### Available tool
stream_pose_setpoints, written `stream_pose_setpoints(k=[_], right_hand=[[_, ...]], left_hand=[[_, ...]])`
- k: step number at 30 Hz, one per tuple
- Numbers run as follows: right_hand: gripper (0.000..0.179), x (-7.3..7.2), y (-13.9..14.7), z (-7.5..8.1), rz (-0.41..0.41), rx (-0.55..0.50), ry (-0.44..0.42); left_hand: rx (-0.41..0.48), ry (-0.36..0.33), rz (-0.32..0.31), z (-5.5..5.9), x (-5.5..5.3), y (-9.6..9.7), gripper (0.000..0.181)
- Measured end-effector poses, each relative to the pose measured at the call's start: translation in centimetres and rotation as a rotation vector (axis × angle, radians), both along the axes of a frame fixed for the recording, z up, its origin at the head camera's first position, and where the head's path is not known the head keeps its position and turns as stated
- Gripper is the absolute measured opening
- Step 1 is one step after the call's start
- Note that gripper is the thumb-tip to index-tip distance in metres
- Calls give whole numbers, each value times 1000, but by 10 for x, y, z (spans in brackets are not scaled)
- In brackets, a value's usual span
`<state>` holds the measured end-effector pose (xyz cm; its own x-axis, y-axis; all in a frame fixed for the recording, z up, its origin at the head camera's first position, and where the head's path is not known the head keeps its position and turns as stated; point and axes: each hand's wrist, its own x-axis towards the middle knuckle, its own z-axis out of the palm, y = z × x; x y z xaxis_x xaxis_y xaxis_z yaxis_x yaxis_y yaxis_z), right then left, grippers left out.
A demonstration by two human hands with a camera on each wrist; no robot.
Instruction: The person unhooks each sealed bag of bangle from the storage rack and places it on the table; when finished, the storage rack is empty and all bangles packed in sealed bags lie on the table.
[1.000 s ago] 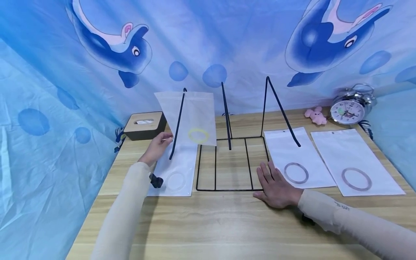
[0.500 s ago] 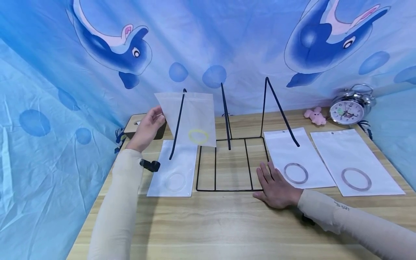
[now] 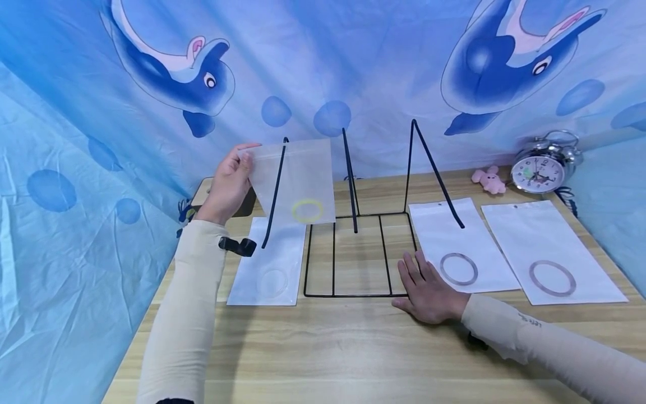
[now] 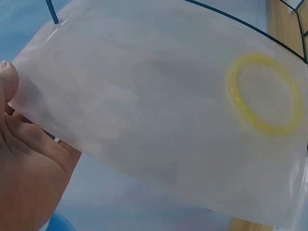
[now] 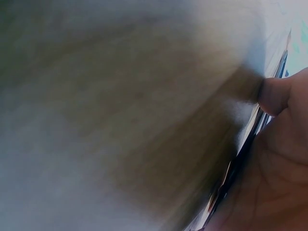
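My left hand (image 3: 228, 182) pinches the upper left corner of a translucent zip bag (image 3: 310, 174) with a yellow ring (image 4: 236, 91) in its lower part. In the left wrist view the thumb lies over the bag and the fingers are behind it. The bag hangs at the left prong of a black wire rack (image 3: 348, 295), its top left corner drawn up. Spread flat, my right hand (image 3: 429, 292) rests on the rack's front right corner and the table. The right wrist view is blurred, with the palm (image 5: 274, 163) beside a dark bar.
A white bag (image 3: 264, 264) with a pale ring lies left of the rack. Two more white bags (image 3: 471, 238) with greyish rings lie at the right. Behind are a tissue box (image 3: 247, 203), a pink toy (image 3: 489, 180) and an alarm clock (image 3: 539, 173) on the wooden table (image 3: 323, 353).
My left hand has risen from low beside the bag to its upper corner and taken hold of it. The bag's top left has shifted slightly. My right hand has stayed in place.
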<state>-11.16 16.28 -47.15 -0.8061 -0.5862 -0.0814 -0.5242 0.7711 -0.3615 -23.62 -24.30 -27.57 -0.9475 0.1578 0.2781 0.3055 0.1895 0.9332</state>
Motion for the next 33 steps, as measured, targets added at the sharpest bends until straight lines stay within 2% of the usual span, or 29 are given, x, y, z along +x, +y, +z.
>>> stream_pose_setpoints(k=[6, 11, 18, 20, 27, 33], right_hand=[[83, -1, 0, 0, 0, -3, 3], [85, 0, 0, 2, 15, -24, 16], [83, 3, 0, 9, 27, -99, -1], [82, 3, -1, 12, 23, -98, -9], [82, 0, 1, 1, 14, -19, -5], [85, 0, 2, 5, 23, -80, -15]], left_hand=[[57, -36, 21, 1, 2, 2, 44], [53, -49, 53, 0, 8, 2, 45], [54, -28, 32, -6, 21, 3, 44], [68, -25, 17, -7, 25, 3, 43], [68, -25, -2, -14, 42, 2, 41], [116, 0, -14, -18, 59, 0, 40]])
